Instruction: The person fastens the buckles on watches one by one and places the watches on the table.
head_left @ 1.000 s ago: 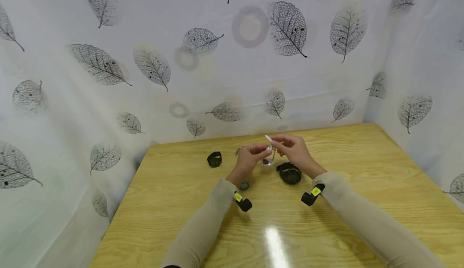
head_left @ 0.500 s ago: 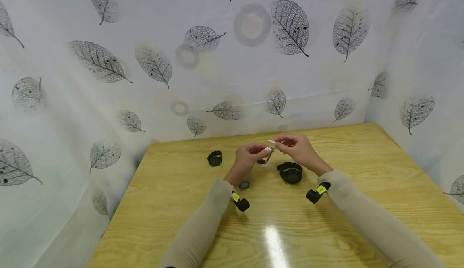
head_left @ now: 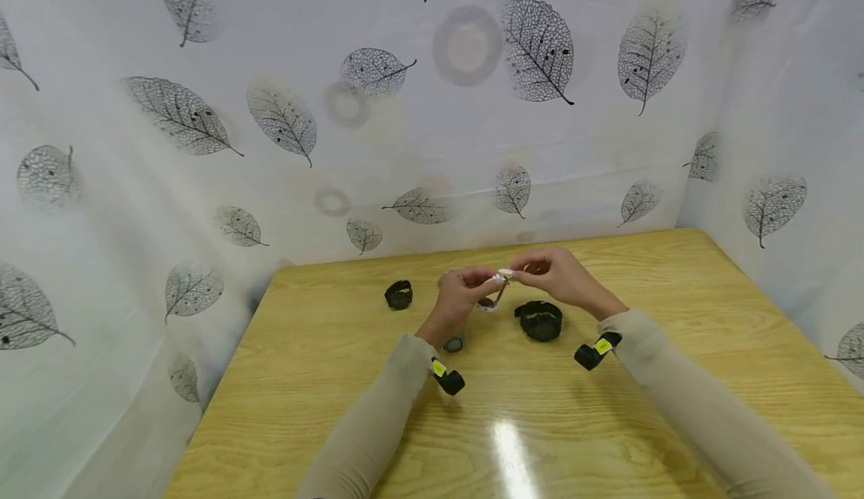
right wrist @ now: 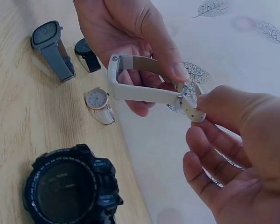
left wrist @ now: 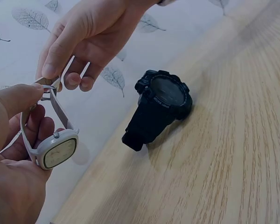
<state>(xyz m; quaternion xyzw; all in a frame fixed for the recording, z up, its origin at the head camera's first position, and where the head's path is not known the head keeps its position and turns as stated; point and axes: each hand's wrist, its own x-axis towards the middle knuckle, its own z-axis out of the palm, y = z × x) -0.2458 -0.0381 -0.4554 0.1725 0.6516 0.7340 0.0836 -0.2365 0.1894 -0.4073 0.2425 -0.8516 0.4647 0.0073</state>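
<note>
A white wristwatch [left wrist: 59,150] with a squarish face hangs between both hands, its strap looped. My left hand [head_left: 457,295] grips the strap beside the metal buckle [right wrist: 181,94], thumb on top and fingers inside the loop. Between thumb and index finger, my right hand [head_left: 556,280] pinches the free strap end [right wrist: 193,113], which passes through the buckle and bends back over. The other fingers of that hand are loosely bent. In the left wrist view the watch face points down and toward the camera. Whether the buckle pin sits in a hole cannot be made out.
On the wooden table [head_left: 324,386] lie a large black digital watch [head_left: 541,324] below the right hand, a small black watch [head_left: 399,296] to the left, a grey watch [head_left: 454,344] and a white round-faced watch [right wrist: 97,99]. A leaf-print sheet [head_left: 432,146] hangs behind.
The right hand has pulled the strap end from pointing up to lying nearly level, and its wrist has swung to the right. The watch loop has tilted leftward under the left hand.
</note>
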